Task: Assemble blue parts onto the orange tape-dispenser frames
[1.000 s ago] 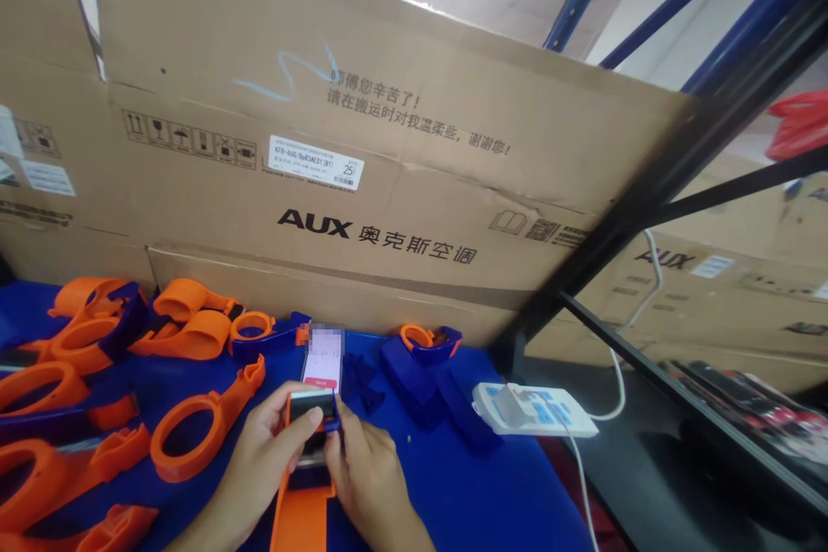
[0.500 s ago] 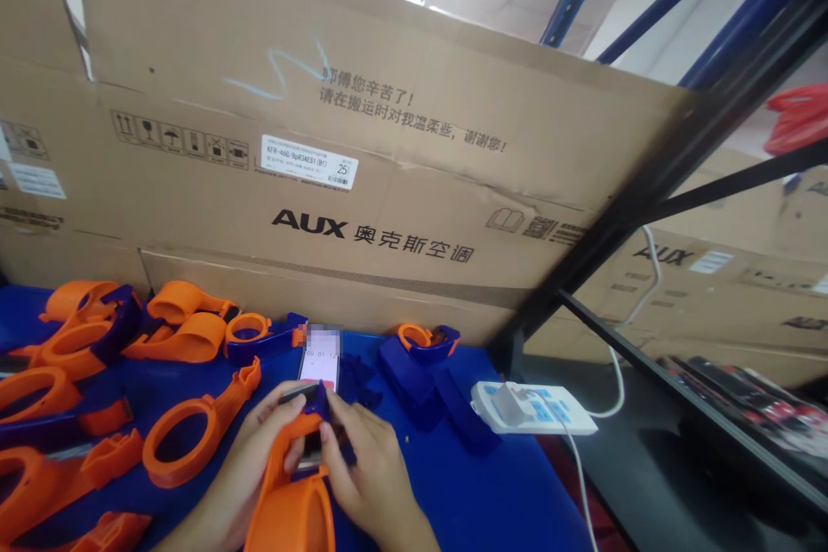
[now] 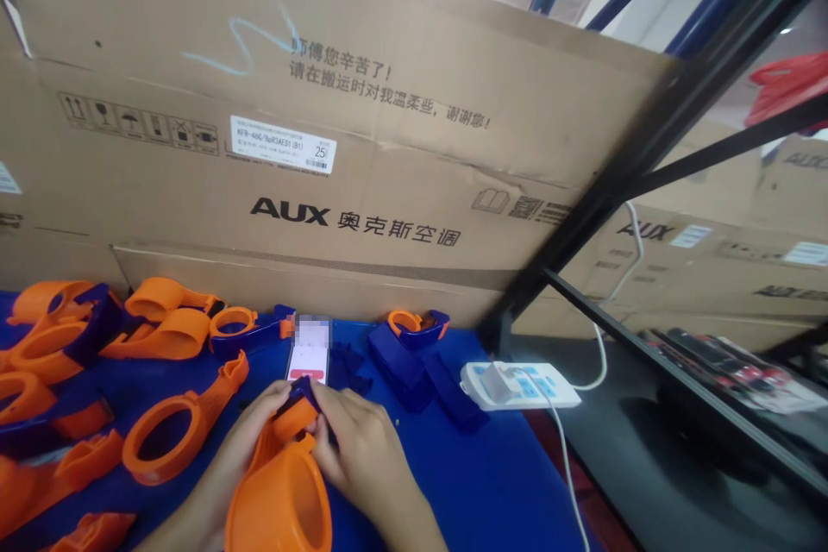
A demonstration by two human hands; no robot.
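Observation:
Both hands hold one orange plastic tape dispenser [image 3: 285,492] over the blue table [image 3: 479,492]. Its wide round end points toward me. My left hand [image 3: 249,435] grips its neck from the left. My right hand [image 3: 355,440] pinches a small dark blue part [image 3: 304,392] at the far tip of the dispenser. A phone [image 3: 308,355] with a lit screen lies flat just beyond my fingers.
Several orange and blue dispenser parts [image 3: 161,431] cover the table's left side. Dark blue pieces [image 3: 414,366] lie right of the phone. A white power strip [image 3: 517,384] sits at the table's right edge. Big AUX cardboard boxes [image 3: 336,147] wall the back; a black rack frame [image 3: 614,190] stands right.
The dispenser has tipped up, its round end now lifted toward me, where before it lay flatter under my hands. My view has shifted slightly right and up.

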